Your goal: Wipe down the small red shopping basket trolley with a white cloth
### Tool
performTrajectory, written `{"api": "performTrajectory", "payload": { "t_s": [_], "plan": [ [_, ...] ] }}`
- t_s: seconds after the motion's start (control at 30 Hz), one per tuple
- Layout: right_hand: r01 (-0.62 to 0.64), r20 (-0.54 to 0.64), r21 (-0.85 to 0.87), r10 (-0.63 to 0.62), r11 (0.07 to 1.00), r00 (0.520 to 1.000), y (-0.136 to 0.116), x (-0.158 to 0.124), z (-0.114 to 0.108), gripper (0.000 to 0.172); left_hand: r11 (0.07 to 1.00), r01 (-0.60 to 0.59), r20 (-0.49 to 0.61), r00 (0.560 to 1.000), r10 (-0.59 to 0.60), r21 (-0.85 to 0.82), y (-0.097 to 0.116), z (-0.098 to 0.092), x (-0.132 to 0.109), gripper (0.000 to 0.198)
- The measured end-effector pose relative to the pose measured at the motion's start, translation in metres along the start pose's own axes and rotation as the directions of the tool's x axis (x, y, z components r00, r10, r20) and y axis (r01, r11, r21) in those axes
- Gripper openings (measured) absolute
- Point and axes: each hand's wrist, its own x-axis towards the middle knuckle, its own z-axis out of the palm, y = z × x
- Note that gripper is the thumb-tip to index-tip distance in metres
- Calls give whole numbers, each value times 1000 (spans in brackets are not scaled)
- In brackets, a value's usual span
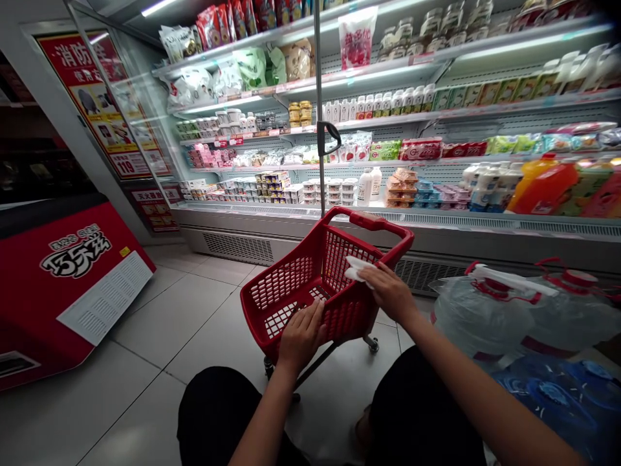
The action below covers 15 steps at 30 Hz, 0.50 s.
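Observation:
A red plastic shopping cart (281, 278) with lattice walls stands in front of my knees. My left hand (301, 333) holds its near rim, fingers laid over the top edge and the thumb lower on the outside. Near the handle end, my right hand (388, 288) has a crumpled white wipe (358, 266) under its fingers and presses it to the cart's upper rim. The red handle (369, 221) rises at the far end, just beyond that hand. Some of the cart's base and wheels is hidden behind my forearms and legs.
A lit refrigerated display (291, 213) with dairy and drinks spans the background, its glass door's black handle (328, 138) above the cart. A red freezer (72, 278) stands left. Large clear water jugs (485, 310) and blue bottles (557, 395) sit at right on the tiled floor.

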Motion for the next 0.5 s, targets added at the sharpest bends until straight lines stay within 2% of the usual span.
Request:
{"api": "performTrajectory", "payload": {
  "t_s": [0.07, 0.1, 0.2, 0.27, 0.33, 0.4, 0.5],
  "plan": [
    [-39, -23, -18, 39, 999, 999, 10, -1, -4, 54, 999, 37, -32, 999, -37, 3, -1, -1, 0, 57],
    [-49, -32, -15, 49, 999, 998, 7, -3, -2, 56, 998, 63, -43, 997, -63, 6, 2, -1, 2, 56],
    [-29, -31, 39, 30, 999, 999, -25, -12, 13, 64, 994, 110, -41, 993, -110, 6, 15, -1, 15, 51],
    [8, -11, 78, -8, 997, 1000, -50, -16, 24, 68, 997, 73, -22, 997, -73, -25, 25, 0, 25, 51],
    [48, 19, 94, -50, 994, 999, -63, -18, 28, 69, 997, 35, -15, 999, -37, -76, 32, 1, 34, 53],
    [94, 59, 91, -100, 991, 993, -56, -17, 23, 69, 994, 19, -14, 1000, -20, -111, 33, 3, 38, 54],
    [88, 48, 31, -89, 996, 995, -17, -13, 2, 65, 991, -9, -16, 1000, 7, -130, 31, 4, 36, 54]
  ]
}}
